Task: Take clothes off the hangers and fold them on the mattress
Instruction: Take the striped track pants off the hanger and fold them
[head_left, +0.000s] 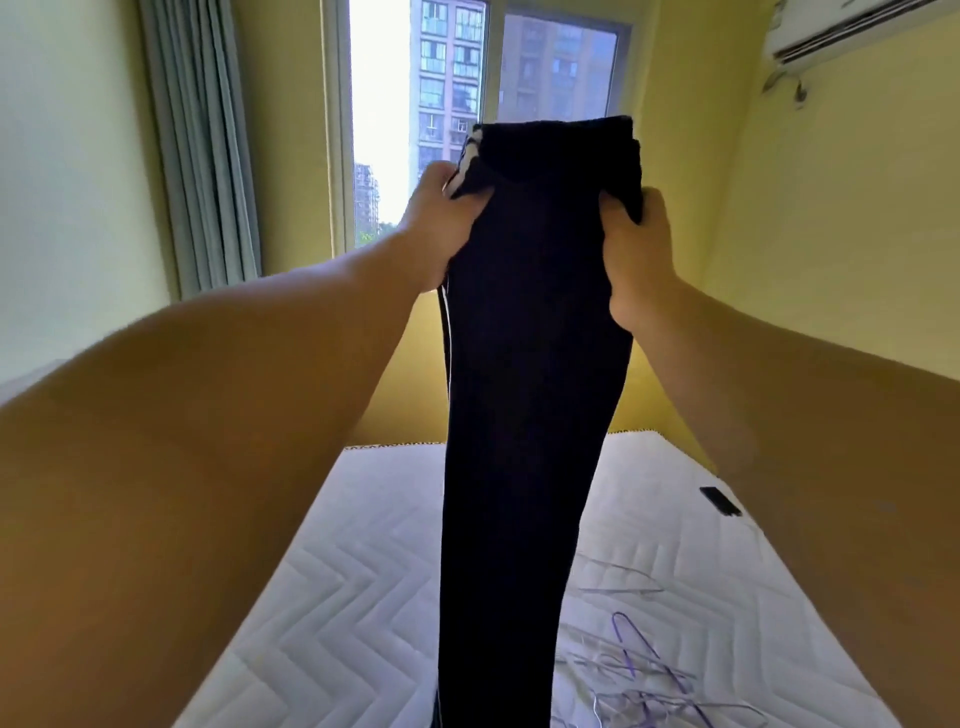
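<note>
Backlit by blown-out window (382, 119); dark garment (524, 395) near-silhouette, forearms perhaps motion-blurred; wide-angle edge stretch.

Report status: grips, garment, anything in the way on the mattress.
Both busy: left grip and right grip hold the dark trousers by the top, hanging straight. No hanger visible on them. Loose hangers lie on the mattress, right side.

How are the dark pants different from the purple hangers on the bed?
The dark pants hang upright, gripped near the top by the left hand and right hand; the purple hangers lie loose on the mattress. The pants are broad cloth; the hangers are thin lines.
</note>
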